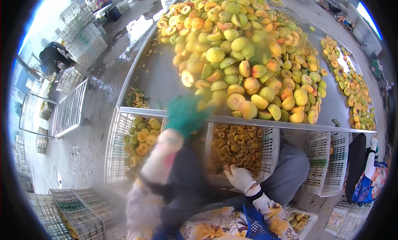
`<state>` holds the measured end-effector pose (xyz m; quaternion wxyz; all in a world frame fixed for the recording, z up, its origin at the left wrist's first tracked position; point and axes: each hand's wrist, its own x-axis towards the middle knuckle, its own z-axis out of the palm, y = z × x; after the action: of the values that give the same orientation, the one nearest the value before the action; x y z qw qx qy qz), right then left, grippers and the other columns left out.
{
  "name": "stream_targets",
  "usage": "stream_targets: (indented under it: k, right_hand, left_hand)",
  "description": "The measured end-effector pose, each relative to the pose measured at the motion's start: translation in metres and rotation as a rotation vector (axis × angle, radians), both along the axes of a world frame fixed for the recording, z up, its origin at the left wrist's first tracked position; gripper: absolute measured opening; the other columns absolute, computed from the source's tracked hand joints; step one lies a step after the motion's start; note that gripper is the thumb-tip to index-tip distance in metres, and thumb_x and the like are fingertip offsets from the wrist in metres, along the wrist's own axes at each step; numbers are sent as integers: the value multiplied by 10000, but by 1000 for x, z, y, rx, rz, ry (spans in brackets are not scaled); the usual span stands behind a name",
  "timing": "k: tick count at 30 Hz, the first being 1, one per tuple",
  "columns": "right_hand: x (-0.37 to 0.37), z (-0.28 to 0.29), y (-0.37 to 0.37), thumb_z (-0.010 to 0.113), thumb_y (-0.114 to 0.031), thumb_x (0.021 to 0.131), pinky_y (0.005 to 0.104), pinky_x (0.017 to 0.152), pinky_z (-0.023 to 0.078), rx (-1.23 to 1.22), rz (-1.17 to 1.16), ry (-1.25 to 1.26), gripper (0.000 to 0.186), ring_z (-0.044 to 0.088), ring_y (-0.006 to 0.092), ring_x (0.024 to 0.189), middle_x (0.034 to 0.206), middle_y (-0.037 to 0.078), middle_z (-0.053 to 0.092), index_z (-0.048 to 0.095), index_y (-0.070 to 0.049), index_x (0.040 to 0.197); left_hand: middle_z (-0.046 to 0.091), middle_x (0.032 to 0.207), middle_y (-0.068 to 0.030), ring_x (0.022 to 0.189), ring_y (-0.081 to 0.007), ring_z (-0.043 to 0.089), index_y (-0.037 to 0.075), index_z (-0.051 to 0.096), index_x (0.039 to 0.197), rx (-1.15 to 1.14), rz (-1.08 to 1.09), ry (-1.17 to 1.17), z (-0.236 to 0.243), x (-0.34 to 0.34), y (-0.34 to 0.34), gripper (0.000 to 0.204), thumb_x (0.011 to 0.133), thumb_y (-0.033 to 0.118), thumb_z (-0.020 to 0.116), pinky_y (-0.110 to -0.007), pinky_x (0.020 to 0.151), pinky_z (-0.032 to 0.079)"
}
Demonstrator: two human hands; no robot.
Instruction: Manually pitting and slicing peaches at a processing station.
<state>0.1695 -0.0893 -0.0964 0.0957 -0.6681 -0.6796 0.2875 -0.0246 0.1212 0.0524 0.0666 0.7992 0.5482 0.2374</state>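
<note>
Left hand point(184, 113): green glove, blurred at tabletop point(153, 80) edge; grip unreadable.
Right hand point(238, 176): white glove, loosely curled, resting on pit crate point(269, 147), holding nothing visible.
Peach halves point(244, 49): heaped.

No packages, labels, signs or screens visible in this view. Only open white plastic crates point(257, 151) holding loose fruit pieces below the table edge; these carry no visible tags or printed panels.

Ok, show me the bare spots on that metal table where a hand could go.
Bare metal shows on the table left of the peach pile, above the blurred green-gloved left hand. A narrower strip lies at the right, between the pile and the smaller fruit row. The centre is heaped, and the crates below are filled.
</note>
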Motion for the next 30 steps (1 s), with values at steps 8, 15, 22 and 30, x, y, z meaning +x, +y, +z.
stream_targets:
  k: [8, 15, 22, 30]
  right_hand:
    - [25, 40, -14, 522, -327, 939, 483, 646, 495, 155, -271, 334, 301, 617, 446, 759, 770, 231, 636, 548, -39, 1024]
    - [22, 74, 1, 508, -239, 993, 292, 485, 415, 176, -323, 724, 246, 540, 178, 505, 616, 87, 539, 530, 5, 1008]
    - [-14, 143, 7, 473, -249, 1005, 256, 463, 417, 233, -116, 724, 248, 501, 93, 507, 643, 39, 541, 537, -15, 1049]
    - [-48, 147, 5, 569, -145, 926, 448, 498, 451, 402, -34, 255, 147, 593, 419, 605, 627, 217, 570, 508, -18, 882]
  left_hand:
    - [654, 961, -133, 887, -286, 642, 25, 640, 984, -227, -134, -592, -42, 19, 18, 356, 890, 365, 588, -382, 666, 516]
    - [643, 1033, -134, 834, -263, 653, 6, 550, 1152, -1024, -191, -2198, -17, 12, -66, 299, 940, 217, 544, -304, 506, 560]
    - [654, 871, -64, 745, -124, 609, 23, 628, 983, -754, 39, -1413, 5, 19, -106, 448, 928, 462, 553, -227, 678, 496]
    - [612, 882, -82, 719, -148, 571, 8, 588, 1019, -763, -6, -1510, 9, 21, -129, 411, 978, 388, 438, -266, 646, 464]
